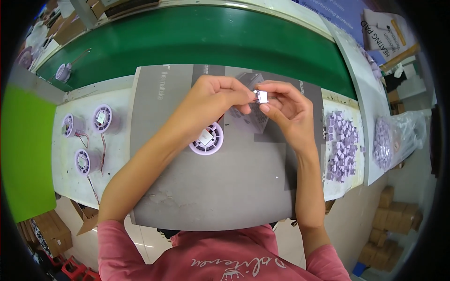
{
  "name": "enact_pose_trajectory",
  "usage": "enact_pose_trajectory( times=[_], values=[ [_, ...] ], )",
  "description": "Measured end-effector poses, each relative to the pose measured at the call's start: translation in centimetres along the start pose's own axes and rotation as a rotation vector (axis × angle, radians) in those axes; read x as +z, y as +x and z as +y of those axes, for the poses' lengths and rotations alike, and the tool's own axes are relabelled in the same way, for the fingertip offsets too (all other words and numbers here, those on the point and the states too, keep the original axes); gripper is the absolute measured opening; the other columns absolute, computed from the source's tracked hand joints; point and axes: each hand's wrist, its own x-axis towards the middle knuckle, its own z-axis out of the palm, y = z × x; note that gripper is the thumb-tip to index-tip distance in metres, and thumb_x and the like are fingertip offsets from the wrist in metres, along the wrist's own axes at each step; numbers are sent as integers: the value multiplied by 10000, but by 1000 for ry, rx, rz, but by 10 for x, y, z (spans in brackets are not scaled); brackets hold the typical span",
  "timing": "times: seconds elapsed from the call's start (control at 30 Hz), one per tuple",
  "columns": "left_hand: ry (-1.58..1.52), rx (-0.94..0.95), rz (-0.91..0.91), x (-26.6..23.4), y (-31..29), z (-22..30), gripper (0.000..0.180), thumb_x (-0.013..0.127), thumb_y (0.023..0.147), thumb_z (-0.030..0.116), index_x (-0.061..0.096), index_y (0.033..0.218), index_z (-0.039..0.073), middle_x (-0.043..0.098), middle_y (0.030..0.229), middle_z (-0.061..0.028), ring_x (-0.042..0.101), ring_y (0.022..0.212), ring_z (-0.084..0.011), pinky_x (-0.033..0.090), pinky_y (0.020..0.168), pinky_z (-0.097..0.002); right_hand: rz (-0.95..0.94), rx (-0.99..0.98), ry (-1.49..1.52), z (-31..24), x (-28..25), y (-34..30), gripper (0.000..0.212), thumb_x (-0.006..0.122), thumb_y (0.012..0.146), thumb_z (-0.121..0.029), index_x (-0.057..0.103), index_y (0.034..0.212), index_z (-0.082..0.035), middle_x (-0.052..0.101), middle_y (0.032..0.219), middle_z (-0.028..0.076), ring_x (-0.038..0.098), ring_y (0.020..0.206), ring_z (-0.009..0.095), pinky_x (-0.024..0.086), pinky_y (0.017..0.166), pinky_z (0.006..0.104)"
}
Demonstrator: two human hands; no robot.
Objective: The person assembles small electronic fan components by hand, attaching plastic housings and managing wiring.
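Note:
Over the grey mat [225, 187], my two hands meet at a small white square plastic piece [262, 97]. My right hand [291, 110] pinches the piece between thumb and forefinger, its other fingers curled loosely. My left hand [222, 93] is closed at the piece's left side, gripping thin wires whose tips are mostly hidden by the fingers. Below my left wrist stands a round lilac fan unit [206, 140] with a spoked top and a white square at its centre. A bit of red wire shows between that unit and my left hand.
Three similar lilac units [103, 118] with trailing wires occupy the white tabletop at left. To the right lies a heap of small lilac pieces [342, 145], beside a clear plastic bag [398, 138] of more. A green belt [206, 35] runs behind, carrying another unit [63, 72].

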Motion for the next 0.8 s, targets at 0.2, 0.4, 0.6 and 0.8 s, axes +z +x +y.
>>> enact_pose_trajectory(
  times=[0.2, 0.4, 0.6, 0.8],
  values=[
    [-88, -31, -135, -9, -1, 2, 147, 652, 879, 161, 722, 923, 40, 704, 836, -59, 624, 819, -98, 421, 719, -240, 20, -33, -50, 1, 5, 0, 329, 648, 873, 111, 629, 1200, 81, 639, 1176, 134, 650, 1044, 187, 542, 915, 292],
    [-90, 9, -211, -4, 4, -2, 181, 749, 871, 185, 715, 938, 21, 733, 831, -57, 599, 674, -59, 379, 541, -202, -72, -51, -225, -11, -7, -3, 323, 650, 857, 120, 655, 1176, 72, 622, 1185, 156, 639, 1048, 205, 549, 890, 283],
    [166, 195, -54, -7, -1, -8, 294, 796, 840, 264, 695, 911, -2, 752, 821, -113, 693, 750, -143, 510, 668, -304, 19, 20, -266, -12, 5, -6, 291, 687, 822, 102, 678, 1108, 47, 651, 1124, 126, 645, 1016, 188, 545, 871, 290],
    [636, 123, -119, -12, -6, -3, 175, 771, 802, 158, 737, 827, -11, 728, 694, -88, 684, 623, -167, 513, 620, -300, -218, -230, -698, -14, -3, 4, 327, 761, 686, 48, 703, 996, -37, 692, 983, 102, 623, 963, 290, 493, 862, 370]
  ],
)
